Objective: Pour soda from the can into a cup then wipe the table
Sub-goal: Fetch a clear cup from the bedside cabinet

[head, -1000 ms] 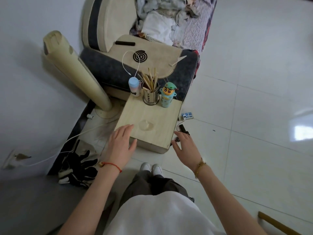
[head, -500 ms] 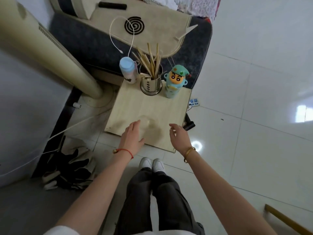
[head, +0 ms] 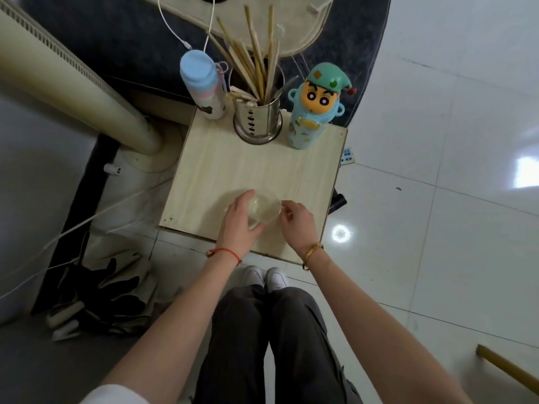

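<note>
Hands that hovered short of the desk (head: 204,158) a second ago now meet at our clear cup (head: 264,208) near its front edge, left hand (head: 237,225) curled round it, right hand (head: 297,223) pinching its rim (no can in sight yet), so pouring waits.

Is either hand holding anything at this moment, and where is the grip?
The left hand holds the clear plastic cup by its left side wall. The right hand touches its right rim with fingertips; whether it grips is unclear.

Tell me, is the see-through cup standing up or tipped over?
Standing up. The clear cup shows its round open rim facing up on the table.
</note>
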Action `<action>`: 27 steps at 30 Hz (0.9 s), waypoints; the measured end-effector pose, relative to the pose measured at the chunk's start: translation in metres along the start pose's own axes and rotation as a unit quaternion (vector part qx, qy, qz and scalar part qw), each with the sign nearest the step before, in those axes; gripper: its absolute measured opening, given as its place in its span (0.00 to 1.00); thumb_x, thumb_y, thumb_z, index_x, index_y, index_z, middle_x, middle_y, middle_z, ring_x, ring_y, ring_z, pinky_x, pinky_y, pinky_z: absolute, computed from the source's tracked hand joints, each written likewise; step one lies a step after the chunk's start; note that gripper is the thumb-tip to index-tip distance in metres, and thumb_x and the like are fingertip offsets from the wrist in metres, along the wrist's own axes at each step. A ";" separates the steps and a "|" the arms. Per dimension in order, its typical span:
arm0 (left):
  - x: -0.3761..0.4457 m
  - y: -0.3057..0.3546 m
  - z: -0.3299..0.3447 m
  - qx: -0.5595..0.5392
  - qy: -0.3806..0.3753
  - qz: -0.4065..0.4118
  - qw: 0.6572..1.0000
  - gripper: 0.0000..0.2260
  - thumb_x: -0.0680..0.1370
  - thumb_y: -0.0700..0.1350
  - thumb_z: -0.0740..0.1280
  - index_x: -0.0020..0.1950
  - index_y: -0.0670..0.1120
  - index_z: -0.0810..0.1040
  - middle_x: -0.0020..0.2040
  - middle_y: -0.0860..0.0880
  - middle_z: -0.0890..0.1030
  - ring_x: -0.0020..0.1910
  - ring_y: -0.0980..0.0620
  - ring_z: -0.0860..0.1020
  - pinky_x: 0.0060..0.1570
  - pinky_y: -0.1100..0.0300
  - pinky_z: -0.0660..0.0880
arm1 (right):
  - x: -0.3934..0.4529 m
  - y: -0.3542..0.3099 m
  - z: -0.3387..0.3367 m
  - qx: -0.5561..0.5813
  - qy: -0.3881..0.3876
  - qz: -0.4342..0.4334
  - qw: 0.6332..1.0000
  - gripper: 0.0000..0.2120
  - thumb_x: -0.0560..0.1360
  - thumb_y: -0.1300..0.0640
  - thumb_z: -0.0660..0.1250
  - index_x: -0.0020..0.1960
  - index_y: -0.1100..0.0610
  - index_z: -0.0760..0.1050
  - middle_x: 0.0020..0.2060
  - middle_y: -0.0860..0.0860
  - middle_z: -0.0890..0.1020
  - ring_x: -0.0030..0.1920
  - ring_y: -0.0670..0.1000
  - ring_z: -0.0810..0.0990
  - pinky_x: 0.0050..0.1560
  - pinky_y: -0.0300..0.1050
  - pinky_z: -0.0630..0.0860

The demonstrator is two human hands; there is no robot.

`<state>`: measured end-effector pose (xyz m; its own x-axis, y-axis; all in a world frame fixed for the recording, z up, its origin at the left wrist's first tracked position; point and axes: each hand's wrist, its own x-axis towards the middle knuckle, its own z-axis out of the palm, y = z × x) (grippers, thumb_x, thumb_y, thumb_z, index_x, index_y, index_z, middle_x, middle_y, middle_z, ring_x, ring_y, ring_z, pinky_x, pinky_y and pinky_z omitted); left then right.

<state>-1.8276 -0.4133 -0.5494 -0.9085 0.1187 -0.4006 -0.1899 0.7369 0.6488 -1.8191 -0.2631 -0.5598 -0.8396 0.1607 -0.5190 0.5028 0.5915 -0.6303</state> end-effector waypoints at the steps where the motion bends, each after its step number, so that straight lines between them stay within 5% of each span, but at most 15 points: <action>1: 0.000 0.000 0.000 -0.007 0.002 0.002 1.000 0.32 0.74 0.44 0.74 0.75 0.47 0.64 0.71 0.48 0.71 0.69 0.50 0.70 0.69 0.51 0.69 | 0.000 -0.001 0.001 -0.001 0.001 0.003 1.000 0.13 0.80 0.59 0.59 0.60 0.58 0.78 0.48 0.56 0.80 0.42 0.50 0.75 0.45 0.38 0.68; 7: -0.014 0.019 -0.025 -0.041 0.005 0.010 0.999 0.28 0.74 0.47 0.74 0.71 0.46 0.68 0.66 0.50 0.75 0.65 0.53 0.73 0.61 0.63 0.69 | -0.021 -0.023 -0.015 0.027 -0.001 0.007 1.000 0.13 0.81 0.55 0.59 0.57 0.60 0.79 0.46 0.54 0.82 0.42 0.50 0.78 0.44 0.40 0.73; 10: -0.033 0.040 -0.049 -0.057 0.006 0.021 0.998 0.27 0.73 0.50 0.75 0.69 0.49 0.69 0.65 0.51 0.77 0.63 0.54 0.75 0.61 0.61 0.72 | -0.048 -0.048 -0.041 0.066 -0.012 0.013 0.998 0.11 0.82 0.57 0.58 0.50 0.59 0.78 0.34 0.50 0.79 0.32 0.47 0.74 0.33 0.37 0.70; 13: -0.057 0.068 -0.078 -0.061 0.005 0.042 0.997 0.28 0.72 0.51 0.75 0.69 0.50 0.69 0.65 0.52 0.77 0.63 0.55 0.75 0.62 0.59 0.73 | -0.077 -0.072 -0.067 0.107 -0.023 0.028 0.994 0.15 0.82 0.55 0.56 0.52 0.61 0.80 0.40 0.54 0.84 0.41 0.55 0.82 0.44 0.46 0.77; 16: -0.082 0.100 -0.106 -0.062 0.004 0.069 0.996 0.28 0.72 0.51 0.75 0.69 0.49 0.70 0.66 0.53 0.77 0.62 0.57 0.76 0.63 0.62 0.72 | -0.111 -0.094 -0.096 0.134 -0.021 0.031 0.990 0.16 0.82 0.54 0.57 0.52 0.60 0.81 0.41 0.49 0.83 0.42 0.50 0.82 0.52 0.50 0.79; 27: -0.157 0.188 -0.152 -0.037 -0.042 0.153 0.987 0.29 0.73 0.54 0.73 0.71 0.49 0.70 0.67 0.53 0.77 0.60 0.61 0.75 0.64 0.61 0.72 | -0.226 -0.114 -0.170 0.193 0.051 0.027 0.979 0.15 0.82 0.53 0.59 0.56 0.59 0.82 0.44 0.50 0.86 0.42 0.45 0.83 0.52 0.45 0.80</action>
<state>-1.7766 -0.3947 -0.2665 -0.8937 0.3859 -0.2290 0.0595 0.6078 0.7919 -1.7216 -0.2326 -0.2729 -0.8154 0.2744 -0.5097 0.5713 0.2393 -0.7851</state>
